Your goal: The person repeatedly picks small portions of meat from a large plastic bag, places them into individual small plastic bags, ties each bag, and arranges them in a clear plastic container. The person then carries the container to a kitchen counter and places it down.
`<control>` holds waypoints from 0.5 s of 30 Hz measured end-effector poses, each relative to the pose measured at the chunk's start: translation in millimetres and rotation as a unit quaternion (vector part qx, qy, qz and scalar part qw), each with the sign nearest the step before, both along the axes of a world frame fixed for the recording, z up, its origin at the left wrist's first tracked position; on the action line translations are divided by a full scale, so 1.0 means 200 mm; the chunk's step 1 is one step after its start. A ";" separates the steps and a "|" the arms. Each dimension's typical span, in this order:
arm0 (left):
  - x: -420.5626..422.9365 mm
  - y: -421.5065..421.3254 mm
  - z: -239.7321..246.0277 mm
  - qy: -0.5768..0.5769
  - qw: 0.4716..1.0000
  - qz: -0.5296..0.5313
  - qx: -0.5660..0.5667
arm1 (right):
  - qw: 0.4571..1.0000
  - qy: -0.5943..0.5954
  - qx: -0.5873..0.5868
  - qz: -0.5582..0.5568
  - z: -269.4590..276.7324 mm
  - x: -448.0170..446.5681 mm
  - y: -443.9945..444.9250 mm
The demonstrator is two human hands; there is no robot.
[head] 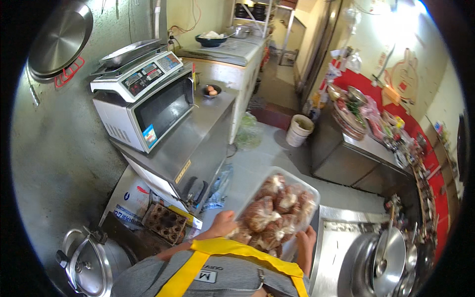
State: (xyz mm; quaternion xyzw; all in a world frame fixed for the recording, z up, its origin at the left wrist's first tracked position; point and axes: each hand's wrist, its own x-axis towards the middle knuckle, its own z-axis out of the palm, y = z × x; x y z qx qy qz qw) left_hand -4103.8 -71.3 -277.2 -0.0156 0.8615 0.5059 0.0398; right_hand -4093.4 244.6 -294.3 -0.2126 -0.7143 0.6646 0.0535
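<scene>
A translucent plastic tub [314, 191] filled with several knotted clear plastic bags of reddish-brown food [258, 213] is carried in front of my body, over the floor. My left hand [223, 222] grips its left side near my apron. On the opposite side my right hand [307, 237] holds the tub's edge, the fingers partly hidden. What exactly the bags contain cannot be told.
To the left, a steel counter [207, 118] carries a microwave oven [159, 111] with a digital scale [139, 76] on top. A pressure cooker [92, 265] stands lower left. At right are a wok [389, 260] and a stove surface [334, 245]. A white bucket [298, 131] stands ahead.
</scene>
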 end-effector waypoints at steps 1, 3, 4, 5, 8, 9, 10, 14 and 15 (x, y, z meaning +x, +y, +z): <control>-0.17 0.03 -0.03 0.018 1.000 -0.023 -0.009 | 1.000 -0.016 0.026 -0.003 -0.05 -0.10 0.05; -0.48 0.13 -0.11 0.001 0.999 -0.040 -0.030 | 0.997 -0.062 0.003 -0.041 -0.15 -0.32 0.15; -0.63 0.17 -0.15 -0.003 0.998 -0.054 -0.039 | 0.997 -0.061 0.005 -0.038 -0.20 -0.45 0.20; -0.76 0.21 -0.21 -0.005 0.999 -0.045 -0.025 | 0.997 -0.061 0.007 -0.037 -0.24 -0.59 0.26; -1.25 0.39 -0.29 0.006 0.999 -0.048 -0.009 | 0.999 -0.017 0.009 -0.041 -0.31 -1.08 0.40; -1.37 0.39 -0.30 -0.007 0.999 -0.042 -0.017 | 0.999 -0.011 0.003 -0.046 -0.29 -1.23 0.41; -1.51 0.39 -0.31 -0.018 0.999 -0.040 -0.026 | 0.999 -0.016 -0.016 -0.032 -0.25 -1.40 0.41; -1.99 0.65 -0.15 -0.089 0.994 0.042 0.044 | 0.998 -0.015 0.057 -0.021 -0.34 -1.96 0.61; -2.12 0.64 -0.27 -0.079 0.996 0.021 0.025 | 0.999 0.009 0.025 -0.030 -0.21 -2.08 0.63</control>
